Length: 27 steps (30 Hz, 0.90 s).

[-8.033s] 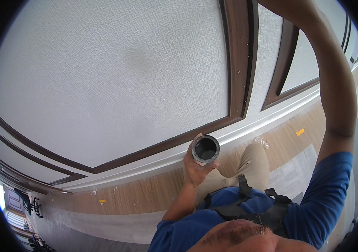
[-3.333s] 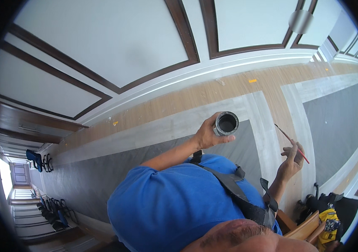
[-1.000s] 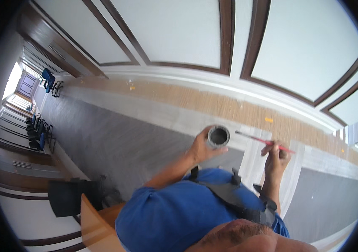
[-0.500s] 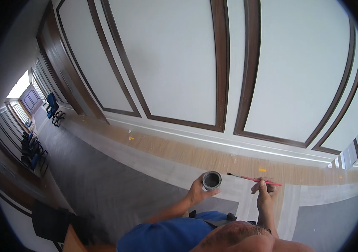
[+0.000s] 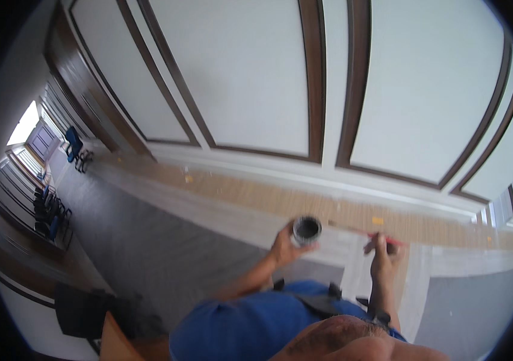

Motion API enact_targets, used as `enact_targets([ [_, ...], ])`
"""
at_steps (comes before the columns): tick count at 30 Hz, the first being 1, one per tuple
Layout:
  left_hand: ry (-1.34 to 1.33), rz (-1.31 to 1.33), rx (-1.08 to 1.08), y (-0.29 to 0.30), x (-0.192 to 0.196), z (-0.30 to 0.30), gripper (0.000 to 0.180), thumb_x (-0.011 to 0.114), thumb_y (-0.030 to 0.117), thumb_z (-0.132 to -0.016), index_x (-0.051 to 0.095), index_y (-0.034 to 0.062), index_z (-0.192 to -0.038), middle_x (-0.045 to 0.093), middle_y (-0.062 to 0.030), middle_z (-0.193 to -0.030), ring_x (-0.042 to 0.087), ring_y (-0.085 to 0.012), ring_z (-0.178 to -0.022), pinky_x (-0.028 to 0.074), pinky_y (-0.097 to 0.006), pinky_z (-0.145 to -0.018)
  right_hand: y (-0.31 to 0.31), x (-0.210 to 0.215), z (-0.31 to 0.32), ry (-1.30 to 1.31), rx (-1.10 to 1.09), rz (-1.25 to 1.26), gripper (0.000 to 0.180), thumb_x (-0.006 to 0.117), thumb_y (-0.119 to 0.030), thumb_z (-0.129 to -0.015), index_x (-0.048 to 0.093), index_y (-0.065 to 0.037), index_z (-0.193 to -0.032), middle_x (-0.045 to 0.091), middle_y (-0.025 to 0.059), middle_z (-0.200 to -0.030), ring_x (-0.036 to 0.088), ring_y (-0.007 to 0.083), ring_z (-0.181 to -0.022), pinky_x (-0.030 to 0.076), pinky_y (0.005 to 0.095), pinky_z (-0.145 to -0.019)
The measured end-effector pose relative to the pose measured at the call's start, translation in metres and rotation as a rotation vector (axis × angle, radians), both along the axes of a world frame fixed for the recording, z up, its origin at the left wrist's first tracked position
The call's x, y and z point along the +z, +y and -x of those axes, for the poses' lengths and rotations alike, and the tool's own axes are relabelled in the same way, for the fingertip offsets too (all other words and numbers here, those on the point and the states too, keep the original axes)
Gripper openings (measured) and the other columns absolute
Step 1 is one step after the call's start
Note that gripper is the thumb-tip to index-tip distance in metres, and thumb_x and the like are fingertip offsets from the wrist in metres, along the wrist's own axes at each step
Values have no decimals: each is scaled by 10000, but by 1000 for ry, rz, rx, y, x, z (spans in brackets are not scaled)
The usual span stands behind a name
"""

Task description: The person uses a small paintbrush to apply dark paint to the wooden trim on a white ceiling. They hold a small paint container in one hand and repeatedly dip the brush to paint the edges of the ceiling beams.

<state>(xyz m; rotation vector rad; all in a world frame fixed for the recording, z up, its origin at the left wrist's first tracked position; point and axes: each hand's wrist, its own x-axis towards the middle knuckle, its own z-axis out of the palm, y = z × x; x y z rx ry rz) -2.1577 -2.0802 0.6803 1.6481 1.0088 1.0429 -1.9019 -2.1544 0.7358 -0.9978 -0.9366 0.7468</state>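
Note:
My left hand (image 5: pixel 285 245) is wrapped round a small round pot (image 5: pixel 307 231) of dark grey paint, its open mouth facing up. To its right, my right hand (image 5: pixel 385 253) pinches a thin paintbrush (image 5: pixel 393 241) by its red handle. The brush lies nearly level, its bristle end pointing left toward the pot but apart from it. Motion blurs the bristles. Both hands are held in front of my body, above the floor and short of the panelled wall (image 5: pixel 256 90).
Dark brown trim strips (image 5: pixel 315 78) frame the white wall panels. Yellow tape pieces (image 5: pixel 378 221) mark the wood-toned floor strip (image 5: pixel 256 195) along the wall. A blue office chair (image 5: pixel 73 144) stands far left, with several dark chairs (image 5: pixel 49 210) nearer. A black seat (image 5: pixel 82 310) is at lower left.
Both hands, with the pot and the brush, sit higher in the picture than before. The view has tilted slightly, so the wall's lower edge appears higher too. Both grips are unchanged.

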Motion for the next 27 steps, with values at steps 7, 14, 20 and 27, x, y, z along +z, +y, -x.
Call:
enact_targets([
  [7,17,-101,101,-3,19,-3,772,905,239,-709,512,-35,-1315,655,-135,-1182,632,-213,-1108,487,-353,-1002,-9,-6,-16,-74,92,-128,180,623,-141,-997,633,11,-1092,694,212,-984,642,212,-667,513,332,-593],
  [14,51,-153,121,-6,18,-4,820,906,266,-703,493,-37,-1344,651,-145,-1167,634,-234,-1122,495,-362,-1003,-10,-6,-14,-81,135,-86,184,628,-127,-991,643,26,-1092,694,226,-995,657,226,-687,521,343,-603],
  [20,35,-143,103,-5,10,-6,832,913,268,-694,489,-18,-1351,638,-152,-1190,631,-245,-1131,499,-369,-995,-13,-11,-12,-68,109,-40,197,649,-132,-981,644,44,-1068,698,204,-922,657,223,-685,525,344,-611],
  [27,-3,-67,71,-5,4,-16,843,925,312,-681,505,6,-1343,624,-153,-1206,628,-265,-1140,501,-386,-984,-15,-9,-10,-101,77,20,196,658,-139,-977,652,46,-1042,688,177,-854,655,214,-684,527,333,-615],
])
